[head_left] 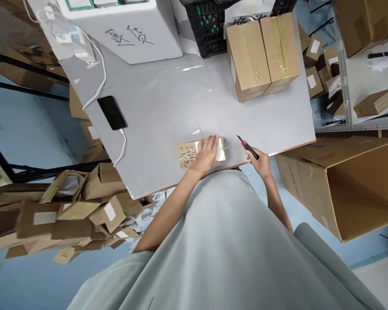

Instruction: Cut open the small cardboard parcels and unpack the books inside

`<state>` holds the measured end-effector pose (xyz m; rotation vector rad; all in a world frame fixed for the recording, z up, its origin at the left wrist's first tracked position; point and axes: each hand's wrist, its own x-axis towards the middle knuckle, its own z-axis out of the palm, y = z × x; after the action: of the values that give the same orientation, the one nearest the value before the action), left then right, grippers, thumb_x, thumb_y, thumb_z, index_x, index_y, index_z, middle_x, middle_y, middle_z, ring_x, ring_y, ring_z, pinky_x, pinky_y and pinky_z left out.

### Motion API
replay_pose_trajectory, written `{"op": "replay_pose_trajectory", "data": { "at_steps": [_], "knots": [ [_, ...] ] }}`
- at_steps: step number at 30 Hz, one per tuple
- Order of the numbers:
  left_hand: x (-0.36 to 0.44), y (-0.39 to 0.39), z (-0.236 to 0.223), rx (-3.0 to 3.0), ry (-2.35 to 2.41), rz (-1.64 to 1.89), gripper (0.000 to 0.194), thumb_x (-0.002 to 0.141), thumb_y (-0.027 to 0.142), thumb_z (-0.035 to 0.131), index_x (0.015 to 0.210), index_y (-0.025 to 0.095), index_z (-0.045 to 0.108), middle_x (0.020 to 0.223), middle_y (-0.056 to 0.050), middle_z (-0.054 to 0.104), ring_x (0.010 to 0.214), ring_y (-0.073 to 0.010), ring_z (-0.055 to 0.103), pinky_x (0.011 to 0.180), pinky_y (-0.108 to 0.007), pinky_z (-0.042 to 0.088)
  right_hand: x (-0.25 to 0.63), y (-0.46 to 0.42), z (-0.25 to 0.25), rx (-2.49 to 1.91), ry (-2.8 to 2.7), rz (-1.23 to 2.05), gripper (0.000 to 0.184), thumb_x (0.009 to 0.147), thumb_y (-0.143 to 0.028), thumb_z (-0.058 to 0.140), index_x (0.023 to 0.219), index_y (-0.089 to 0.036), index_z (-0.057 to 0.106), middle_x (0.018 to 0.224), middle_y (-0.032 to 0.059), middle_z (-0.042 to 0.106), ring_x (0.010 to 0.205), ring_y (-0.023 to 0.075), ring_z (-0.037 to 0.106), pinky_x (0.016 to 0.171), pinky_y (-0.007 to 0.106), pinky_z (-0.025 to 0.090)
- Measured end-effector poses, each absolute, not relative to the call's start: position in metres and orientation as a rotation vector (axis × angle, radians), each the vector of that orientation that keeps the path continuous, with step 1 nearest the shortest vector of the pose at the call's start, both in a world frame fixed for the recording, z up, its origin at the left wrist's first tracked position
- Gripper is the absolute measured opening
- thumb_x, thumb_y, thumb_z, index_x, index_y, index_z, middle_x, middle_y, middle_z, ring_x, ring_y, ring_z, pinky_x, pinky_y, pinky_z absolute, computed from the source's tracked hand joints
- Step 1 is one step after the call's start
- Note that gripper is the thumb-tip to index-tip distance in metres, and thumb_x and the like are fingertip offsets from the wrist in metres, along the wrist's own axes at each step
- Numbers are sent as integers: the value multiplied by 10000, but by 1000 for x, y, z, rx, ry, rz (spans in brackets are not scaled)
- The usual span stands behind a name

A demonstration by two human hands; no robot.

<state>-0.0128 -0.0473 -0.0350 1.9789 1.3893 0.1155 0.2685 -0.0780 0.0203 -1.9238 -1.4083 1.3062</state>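
Package point(190, 152) under left fingers point(210, 144): handwritten numerals point(185, 156)

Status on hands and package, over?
Left hand resting on taped package. Right hand holding utility knife, blade out, apart from package. Nothing seen between the two.

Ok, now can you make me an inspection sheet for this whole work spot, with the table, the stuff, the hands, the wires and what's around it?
Surface: pale grey table with a brownish near edge.
Job's things: small package with handwriting on its left end; utility knife, blade out.
Clutter: phone, white foam box, black crate, two taped cartons.
Left hand: resting on the small package.
Right hand: holding the utility knife, apart from the small package.
Cables: white cable plugged into the phone; another white cable along the left side.
Surroundings: piled cardboard boxes on the left, large open carton on the right.
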Motion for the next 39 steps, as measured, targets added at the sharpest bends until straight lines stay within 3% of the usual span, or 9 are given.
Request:
{"op": "replay_pose_trajectory", "data": {
  "at_steps": [4, 11, 16, 20, 22, 25, 27, 32, 39],
  "knots": [
    [7, -40, -30, 2006, 1401, 206, 1219, 684, 228, 857, 1755, 96, 291, 1680, -299, 484, 1591, -519, 437, 1386, -701, 218, 255, -86, 23, -1876, -1318, 1335, 627, 1029, -692, 588, 1357, -197, 790, 844, 20, 766, 744, 193, 720, 780, 307, 617],
    [-40, -49, 5, 1888, 1576, 457, 1233, 743, 449, 908, 1751, 246, 228, 1746, -205, 424, 1641, -505, 363, 1383, -697, 246, 243, -87, 44, -1811, -1160, 1295, 594, 1006, -690, 613, 1285, -197, 793, 818, 12, 720, 654, 164, 651, 677, 296, 612],
    [-74, -69, -3, 1726, 1691, 587, 1277, 754, 588, 950, 1746, 256, 217, 1722, -221, 432, 1638, -458, 390, 1361, -636, 345, 223, -88, 55, -1812, -1144, 1276, 577, 996, -674, 620, 1249, -182, 786, 808, 11, 698, 629, 156, 618, 651, 299, 606],
    [-100, -87, -16, 1551, 1657, 672, 1387, 666, 738, 978, 1748, 242, 266, 1729, -234, 420, 1621, -436, 428, 1325, -593, 416, 201, -95, 56, -1806, -1211, 1312, 563, 1002, -666, 615, 1252, -189, 780, 816, 9, 699, 631, 153, 621, 658, 293, 600],
    [-111, -91, -19, 1438, 1621, 720, 1286, 717, 803, 912, 1732, 255, 343, 1724, -219, 444, 1581, -414, 496, 1258, -567, 497, 189, -100, 56, -1796, -1255, 1342, 560, 1010, -676, 603, 1237, -197, 783, 835, 13, 711, 640, 153, 637, 672, 291, 603],
    [-121, -86, -22, 1264, 1612, 851, 830, 963, 807, 651, 1575, 251, 588, 1608, -181, 602, 1418, -340, 660, 1115, -488, 602, 171, -107, 56, -1808, -1317, 1378, 597, 1017, -710, 586, 1276, -208, 777, 850, 13, 729, 654, 159, 665, 688, 289, 614],
    [-124, -75, -25, 1180, 1635, 921, 656, 1030, 753, 570, 1395, 229, 719, 1463, -155, 722, 1269, -289, 739, 1045, -433, 628, 160, -111, 58, -1819, -1376, 1385, 613, 1026, -719, 576, 1323, -218, 769, 854, 11, 742, 659, 161, 678, 700, 288, 623],
    [-128, -49, -37, 1110, 1598, 988, 562, 872, 691, 790, 1122, 189, 810, 1193, -113, 837, 1004, -245, 795, 968, -391, 650, 133, -117, 65, -1813, -1558, 1379, 584, 1082, -637, 524, 1468, -241, 715, 935, 15, 792, 650, 155, 692, 760, 294, 644],
    [-140, -47, -37, 1070, 1415, 1014, 552, 822, 650, 862, 1101, 173, 844, 1180, -132, 849, 1033, -294, 809, 992, -453, 666, 97, -117, 66, -1853, -1891, 1322, 632, 1140, -463, 431, 1734, -248, 465, 1216, 65, 841, 918, 205, 811, 941, 321, 641]
  ]
}}
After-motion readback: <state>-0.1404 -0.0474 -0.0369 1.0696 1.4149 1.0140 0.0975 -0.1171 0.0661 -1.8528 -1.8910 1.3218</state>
